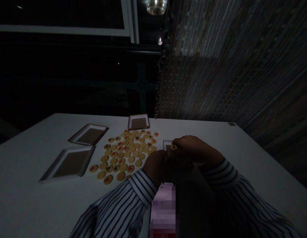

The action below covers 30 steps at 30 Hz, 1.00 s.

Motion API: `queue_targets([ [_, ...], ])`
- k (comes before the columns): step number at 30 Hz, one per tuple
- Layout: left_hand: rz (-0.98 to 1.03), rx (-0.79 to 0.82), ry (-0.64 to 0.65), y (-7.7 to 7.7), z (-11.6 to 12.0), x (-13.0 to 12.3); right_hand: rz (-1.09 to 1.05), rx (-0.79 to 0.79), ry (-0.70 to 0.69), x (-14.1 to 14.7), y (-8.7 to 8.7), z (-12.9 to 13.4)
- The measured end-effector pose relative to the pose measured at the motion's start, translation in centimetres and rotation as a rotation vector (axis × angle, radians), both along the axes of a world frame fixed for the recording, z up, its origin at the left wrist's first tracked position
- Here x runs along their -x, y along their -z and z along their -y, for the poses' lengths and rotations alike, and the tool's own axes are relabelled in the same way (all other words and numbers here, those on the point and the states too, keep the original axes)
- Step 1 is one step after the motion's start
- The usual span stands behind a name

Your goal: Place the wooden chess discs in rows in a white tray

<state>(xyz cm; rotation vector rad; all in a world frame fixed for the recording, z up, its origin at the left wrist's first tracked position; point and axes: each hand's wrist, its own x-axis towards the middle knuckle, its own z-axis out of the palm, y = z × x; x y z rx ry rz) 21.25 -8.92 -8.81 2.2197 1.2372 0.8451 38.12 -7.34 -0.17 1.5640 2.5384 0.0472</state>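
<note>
My right hand (196,148) is closed with a round wooden Chinese chess piece (173,147) at its fingertips; the piece bears a dark character. Below and left of it, my left hand (155,165) reaches in over the right edge of the scattered pieces, its fingers lost in shadow. Partly behind both hands is a shallow box tray (167,142) with a pale rim. Many more Chinese chess pieces (126,154) lie spread to the left, some showing red or black characters, others plain side up.
Two shallow trays lie at the left, a nearer tray (72,163) and a farther tray (90,135); another tray (139,122) sits behind the pieces. A lit phone-like screen (163,200) is close to me. The white table (27,158) ends before a string curtain (205,66).
</note>
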Motion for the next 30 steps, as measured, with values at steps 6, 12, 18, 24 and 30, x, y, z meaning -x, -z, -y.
queue_targets([
  [6,-0.182,-0.041,0.028,-0.2,-0.1,-0.2,0.007,0.012,-0.028,-0.5,1.6,-0.5],
  [12,-0.204,-0.083,0.012,0.2,-0.1,-0.3,0.006,0.091,-0.020,-0.2,2.1,-0.7],
  [18,-0.187,-0.093,0.020,0.3,-0.1,-0.2,0.009,0.126,-0.019,0.0,2.2,-0.6],
  [24,-0.222,-0.078,0.022,0.1,-0.1,-0.2,-0.001,0.105,-0.043,-0.2,2.3,-0.6],
  [30,-0.215,-0.072,0.014,-0.1,-0.1,-0.1,0.006,0.115,-0.059,-0.2,2.3,-0.5],
])
